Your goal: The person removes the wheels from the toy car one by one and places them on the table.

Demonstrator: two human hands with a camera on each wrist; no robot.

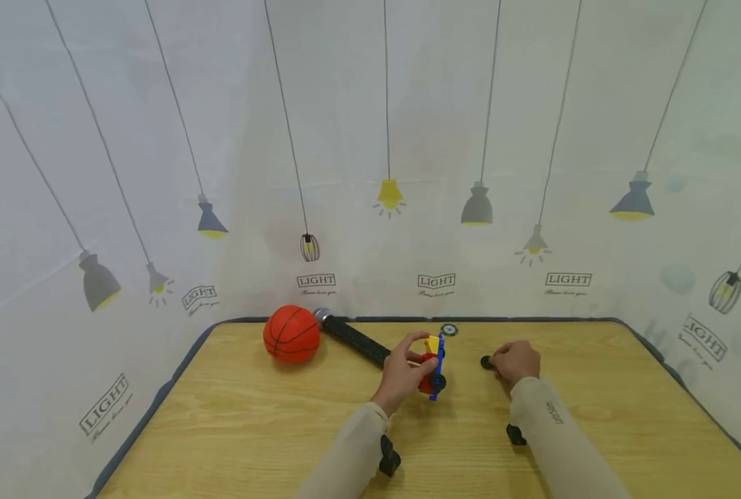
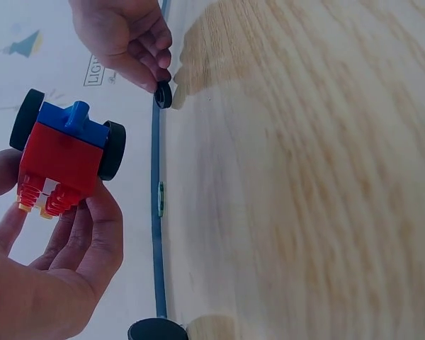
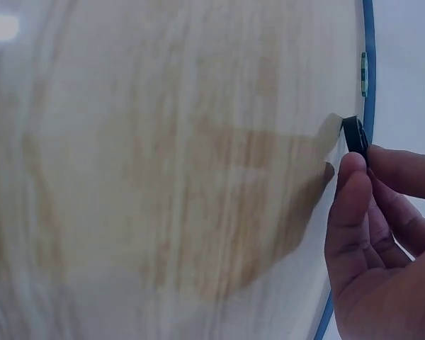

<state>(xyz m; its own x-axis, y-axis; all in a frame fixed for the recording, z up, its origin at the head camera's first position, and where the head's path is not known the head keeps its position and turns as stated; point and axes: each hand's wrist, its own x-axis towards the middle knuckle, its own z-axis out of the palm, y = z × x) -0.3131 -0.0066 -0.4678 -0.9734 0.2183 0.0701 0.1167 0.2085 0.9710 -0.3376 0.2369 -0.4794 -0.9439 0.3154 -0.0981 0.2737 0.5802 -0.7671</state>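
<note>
My left hand (image 1: pixel 399 373) grips a small toy car (image 2: pixel 62 149) with a red body, blue base and yellow part, raised off the table and turned on its side in the head view. Two black wheels show on one end of it in the left wrist view. To the right, my right hand (image 1: pixel 517 361) pinches a loose black toy wheel (image 3: pixel 355 135) between thumb and fingertips, close to the tabletop. A gap of bare wood lies between the two hands. The left fingers and palm hide part of the car.
An orange-red toy basketball (image 1: pixel 292 334) sits at the back left of the wooden table (image 1: pixel 251 430). Beside it lies a black microphone (image 1: pixel 354 339), its near end hidden by the left hand. A round chip (image 1: pixel 449 330) lies near the back edge, before the lamp-printed curtain (image 1: pixel 370 138).
</note>
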